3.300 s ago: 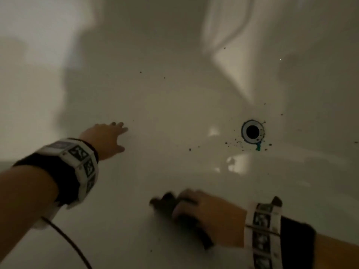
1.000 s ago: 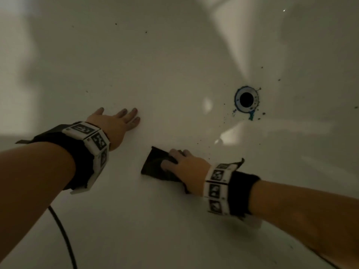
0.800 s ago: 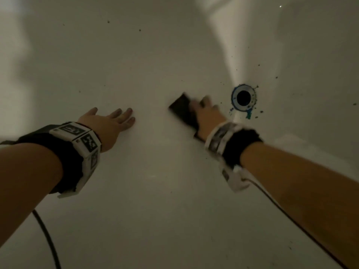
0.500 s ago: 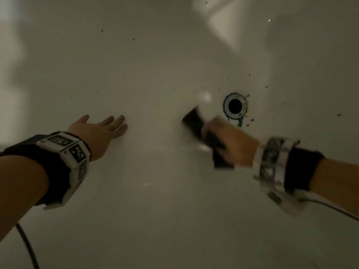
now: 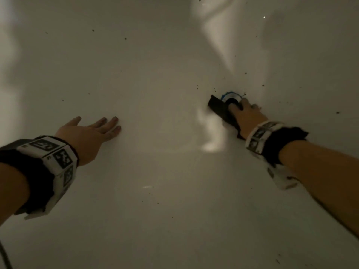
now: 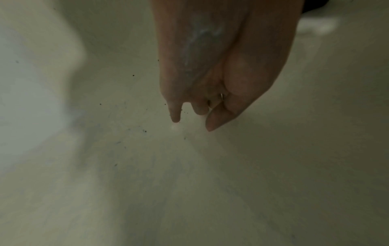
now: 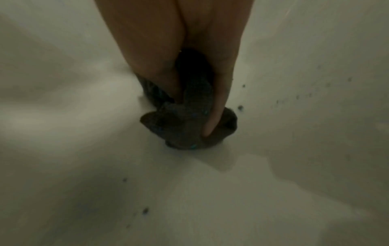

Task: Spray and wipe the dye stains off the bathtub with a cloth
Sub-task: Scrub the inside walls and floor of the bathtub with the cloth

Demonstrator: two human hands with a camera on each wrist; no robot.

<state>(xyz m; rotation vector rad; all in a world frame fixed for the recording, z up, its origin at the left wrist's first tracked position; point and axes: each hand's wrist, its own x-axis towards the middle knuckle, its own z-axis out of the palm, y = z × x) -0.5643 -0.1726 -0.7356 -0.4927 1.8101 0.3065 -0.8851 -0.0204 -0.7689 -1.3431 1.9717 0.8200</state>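
The drain is half hiding under the dark cloth, which the right hand is pinching between thumb and fingers; the left hand is lying flat, fingers straight.

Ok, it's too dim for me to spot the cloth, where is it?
In the head view, right side: the cloth is gripped by the right hand, pressed against the bathtub drain.

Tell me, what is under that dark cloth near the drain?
The cloth, gripped by the right hand, lies on the bathtub surface, overlapping the blue-stained drain rim. Any stains beneath are hidden.
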